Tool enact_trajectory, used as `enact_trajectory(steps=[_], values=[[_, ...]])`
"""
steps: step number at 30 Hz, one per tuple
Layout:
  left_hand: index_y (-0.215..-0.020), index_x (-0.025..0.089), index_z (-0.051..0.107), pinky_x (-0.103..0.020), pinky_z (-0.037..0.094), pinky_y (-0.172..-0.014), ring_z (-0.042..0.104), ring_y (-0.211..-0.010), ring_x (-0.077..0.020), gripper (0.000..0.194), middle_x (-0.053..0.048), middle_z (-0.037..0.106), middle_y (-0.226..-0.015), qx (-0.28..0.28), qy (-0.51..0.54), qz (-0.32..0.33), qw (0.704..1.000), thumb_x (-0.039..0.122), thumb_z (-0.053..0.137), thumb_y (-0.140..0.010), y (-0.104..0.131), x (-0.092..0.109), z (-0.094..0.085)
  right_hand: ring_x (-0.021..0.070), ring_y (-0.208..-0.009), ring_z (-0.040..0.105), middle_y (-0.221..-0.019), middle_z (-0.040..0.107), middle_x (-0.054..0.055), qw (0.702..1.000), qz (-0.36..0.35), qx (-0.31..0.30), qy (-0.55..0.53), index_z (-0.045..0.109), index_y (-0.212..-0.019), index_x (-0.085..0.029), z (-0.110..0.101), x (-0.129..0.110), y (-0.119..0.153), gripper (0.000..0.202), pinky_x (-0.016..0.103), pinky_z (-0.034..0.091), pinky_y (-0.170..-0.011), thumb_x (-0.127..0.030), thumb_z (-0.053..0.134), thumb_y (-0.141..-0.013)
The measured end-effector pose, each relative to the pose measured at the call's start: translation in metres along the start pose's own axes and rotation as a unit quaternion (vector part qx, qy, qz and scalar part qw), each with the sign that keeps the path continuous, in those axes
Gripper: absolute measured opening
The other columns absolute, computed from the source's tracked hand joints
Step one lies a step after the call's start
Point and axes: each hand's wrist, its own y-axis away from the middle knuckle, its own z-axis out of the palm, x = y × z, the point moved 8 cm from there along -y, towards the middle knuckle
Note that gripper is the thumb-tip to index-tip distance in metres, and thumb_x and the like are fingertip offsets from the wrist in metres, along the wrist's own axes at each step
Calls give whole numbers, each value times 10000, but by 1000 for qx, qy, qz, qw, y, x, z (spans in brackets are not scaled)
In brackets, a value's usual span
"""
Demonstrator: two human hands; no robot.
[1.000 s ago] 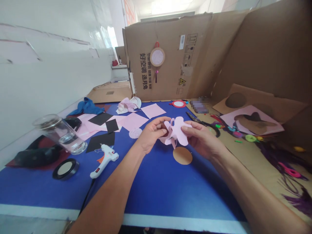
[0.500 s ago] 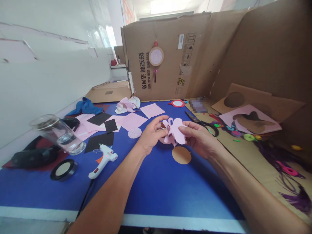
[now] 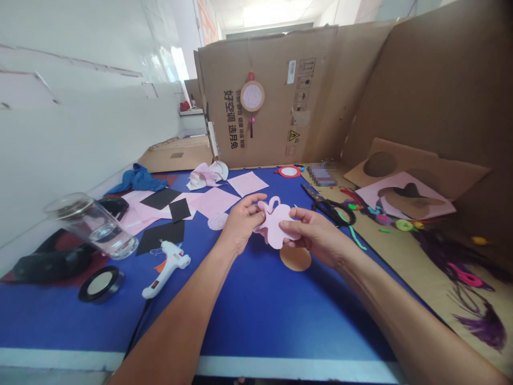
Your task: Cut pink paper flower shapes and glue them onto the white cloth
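Between my two hands is a pink flower-shaped cutout [image 3: 274,230] with rounded petals, held above the table. A thin pink loop stands up at its top edge, and more pink material shows behind its left side. My left hand [image 3: 239,222] pinches the cutout's left side between thumb and fingers. On the other side, my right hand [image 3: 316,232] grips it with the thumb flat on the front. Just below lies a tan disc [image 3: 295,259], partly covered from view by the cutout and my right hand.
To the left lie a white glue gun [image 3: 168,267], a black tape roll [image 3: 101,283] and a tilted glass of water [image 3: 96,227]. Pink sheets [image 3: 212,202] spread behind. Black scissors [image 3: 332,206] rest at right, near purple tassels [image 3: 481,323]. A cardboard wall [image 3: 272,96] stands at the back.
The flower cutout has turned its flat face towards me and shifted slightly left and down. My right hand has moved left with it, closer to my left hand.
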Motion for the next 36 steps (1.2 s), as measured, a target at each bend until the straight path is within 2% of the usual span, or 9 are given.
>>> enact_trajectory(steps=[8, 11, 13, 16, 20, 23, 29, 32, 36], values=[[-1175, 196, 743, -223, 456, -566, 622, -648, -128, 523, 17, 722, -816, 5, 7, 12, 1000, 208, 860, -665, 0, 6, -1, 145, -675, 699, -818, 769, 19, 999, 9, 2, 48, 721, -931, -209, 1, 2, 1, 456, 234, 554, -582, -434, 1015, -665], [-1153, 192, 752, -232, 491, -613, 625, -658, -123, 511, 30, 712, -781, 6, 8, 24, 1000, 212, 879, -658, 0, 10, -2, 156, -701, 720, -869, 791, 38, 995, 15, 11, 94, 728, -938, -217, -2, 3, 0, 450, 242, 567, -608, -494, 990, -698], [-1142, 189, 759, -234, 506, -652, 631, -671, -120, 505, 36, 705, -763, 7, 10, 31, 999, 202, 886, -653, 0, 13, -3, 165, -680, 710, -822, 780, 39, 987, 6, 40, 154, 721, -907, -219, -8, 0, -2, 446, 253, 547, -592, -564, 947, -737], [-1146, 189, 762, -228, 492, -646, 629, -664, -118, 498, 37, 697, -750, 8, 2, 29, 1000, 197, 888, -664, 0, 14, -5, 184, -690, 683, -767, 745, 33, 962, -62, 108, 244, 722, -878, -221, -19, -16, -1, 432, 283, 519, -601, -632, 842, -825], [-1161, 191, 760, -227, 456, -584, 604, -624, -118, 491, 36, 683, -741, -19, -20, 6, 1000, 218, 890, -688, 1, 13, -2, 231, -902, 710, -1045, 801, 65, 928, -194, 160, 274, 768, -1036, -238, -20, -46, 10, 367, 357, 577, -788, -547, 819, -845], [-1186, 191, 751, -227, 446, -563, 624, -646, -128, 508, 15, 709, -792, -59, -41, -19, 997, 245, 896, -702, 5, 11, 6, 239, -926, 714, -1113, 806, 73, 933, -205, 122, 269, 797, -1074, -243, -12, -50, 12, 360, 374, 582, -825, -514, 819, -838], [-1242, 191, 726, -227, 441, -580, 615, -662, -124, 540, 9, 719, -810, -106, -73, -42, 991, 250, 883, -728, 11, 9, 17, 180, -742, 649, -853, 740, 14, 960, -159, 25, 229, 757, -890, -223, 1, -36, 7, 304, 315, 529, -696, -512, 815, -819], [-1237, 186, 727, -228, 426, -576, 602, -651, -121, 533, 14, 707, -790, -105, -78, -46, 990, 242, 870, -726, 12, 8, 17, 162, -686, 618, -806, 712, -3, 969, -139, 17, 202, 749, -882, -222, 1, -31, 5, 342, 300, 505, -649, -534, 853, -786], [-1236, 188, 728, -228, 409, -569, 594, -653, -121, 527, 15, 700, -781, -104, -79, -48, 990, 228, 852, -726, 12, 7, 18, 169, -710, 627, -823, 732, 12, 973, -133, 19, 188, 757, -860, -221, 2, -32, 6, 372, 300, 501, -656, -573, 860, -795]])
